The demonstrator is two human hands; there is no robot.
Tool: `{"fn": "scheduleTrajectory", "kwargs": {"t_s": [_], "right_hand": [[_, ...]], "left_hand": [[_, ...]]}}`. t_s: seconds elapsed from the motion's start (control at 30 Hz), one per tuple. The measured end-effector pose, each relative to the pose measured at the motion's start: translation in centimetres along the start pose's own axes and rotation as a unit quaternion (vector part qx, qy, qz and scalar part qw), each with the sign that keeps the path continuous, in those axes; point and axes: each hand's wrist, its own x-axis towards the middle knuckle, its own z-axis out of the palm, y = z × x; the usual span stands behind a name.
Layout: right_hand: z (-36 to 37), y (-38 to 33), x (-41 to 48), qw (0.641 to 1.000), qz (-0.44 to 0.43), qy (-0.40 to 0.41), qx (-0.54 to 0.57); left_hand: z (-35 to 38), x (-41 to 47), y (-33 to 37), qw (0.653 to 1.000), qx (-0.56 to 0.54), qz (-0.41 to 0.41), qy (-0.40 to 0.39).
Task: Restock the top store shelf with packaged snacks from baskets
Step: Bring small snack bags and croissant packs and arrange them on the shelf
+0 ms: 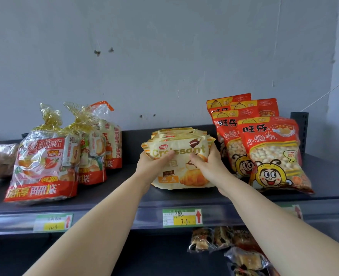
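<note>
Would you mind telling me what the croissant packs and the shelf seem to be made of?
Croissant packs: probably soft plastic film with a matte cream print, since the left hand and right hand dent them. Shelf: likely painted metal, dark grey and smooth, with a perforated upright at the right end.

Lighting: soft, even, moderately bright; source not visible. Shadows: faint, diffuse, under the packs on the top shelf (124,188); the lower shelf (144,255) beneath is dim. Glare: small highlights on the clear cake bags (45,160) near the shelf's left end. Distortion: wide-angle bowing of the shelf's front edge. Focus: slight softness overall, stronger at frame edges.
</note>
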Motion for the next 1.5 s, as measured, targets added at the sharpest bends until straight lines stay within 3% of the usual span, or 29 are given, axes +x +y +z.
{"fn": "scheduleTrajectory", "kwargs": {"t_s": [0.13, 0.27, 0.33, 0.4, 0.5, 0.57, 0.67, 0.77, 0.9, 1.0, 1.1, 1.23, 1.5], "right_hand": [[-0.2, -1.0, -0.3, 0.997, 0.053, -0.012, 0.047], [-0.8, -0.8, -0.2, 0.993, 0.104, 0.013, 0.056], [-0.7, -1.3, -0.3, 0.996, 0.029, 0.084, -0.024], [-0.3, -2.2, -0.1, 0.963, -0.093, 0.128, -0.22], [0.1, -4.2, 0.6, 0.882, -0.181, 0.049, -0.431], [-0.2, -5.3, 1.5, 0.864, -0.169, -0.009, -0.474], [-1.2, -6.2, 3.0, 0.847, -0.116, -0.079, -0.512], [-1.6, -6.3, 4.0, 0.827, -0.063, -0.122, -0.545], [-1.7, -6.6, 4.5, 0.79, -0.073, -0.133, -0.594], [-1.9, -6.9, 4.6, 0.768, -0.066, -0.139, -0.622], [-1.8, -6.9, 4.6, 0.771, -0.056, -0.131, -0.62], [-2.0, -6.0, 4.1, 0.821, -0.066, -0.101, -0.558], [-1.9, -4.2, 2.3, 0.876, -0.091, -0.028, -0.474]], "left_hand": [[0.0, -0.1, 0.6, 0.999, -0.025, -0.018, 0.04], [-0.4, -0.1, 0.8, 0.998, 0.017, -0.051, 0.012], [-0.4, -0.3, 0.9, 0.997, 0.052, -0.044, 0.037], [-0.1, -0.6, 1.2, 0.983, 0.154, 0.026, 0.093], [0.1, -0.8, 2.5, 0.922, 0.331, 0.157, 0.128], [0.1, 0.0, 3.9, 0.886, 0.418, 0.185, 0.079], [0.2, 1.0, 6.3, 0.855, 0.487, 0.176, -0.037], [0.7, 1.8, 8.4, 0.786, 0.582, 0.153, -0.138], [0.8, 3.4, 10.1, 0.703, 0.671, 0.115, -0.204], [1.4, 4.2, 10.2, 0.672, 0.698, 0.121, -0.218], [1.7, 4.7, 10.1, 0.702, 0.665, 0.108, -0.231], [1.1, 4.3, 9.9, 0.76, 0.597, 0.092, -0.241], [-0.3, 2.0, 9.6, 0.786, 0.573, 0.156, -0.172]]}}
